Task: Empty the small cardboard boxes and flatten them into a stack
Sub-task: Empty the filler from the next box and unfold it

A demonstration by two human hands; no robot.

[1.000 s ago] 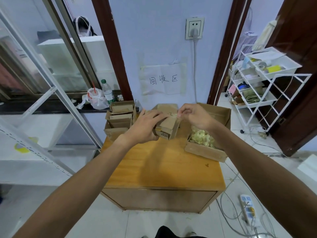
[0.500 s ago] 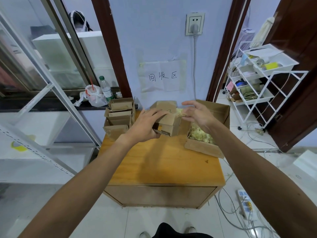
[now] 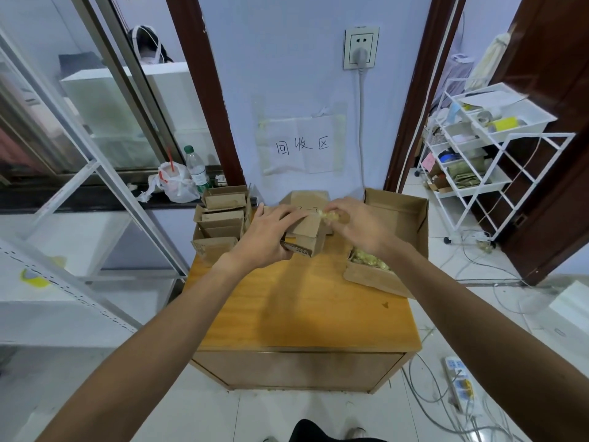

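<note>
Over the far middle of the tabletop (image 3: pixel 302 307), left hand (image 3: pixel 264 237) grips small box (image 3: pixel 309 240), right hand (image 3: pixel 360 228) pinches yellow filler (image 3: pixel 331 215); best to steady the box and lift filler fully clear.

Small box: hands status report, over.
Left hand grips small box. Right hand pinches yellow filler above it. Big box open alongside, nothing blocking.

One wide-angle head-worn view looks forward and down from above, close over the counter (image 3: pixel 302 314), facing the wall (image 3: pixel 287 74); both forearms reach in from below.
</note>
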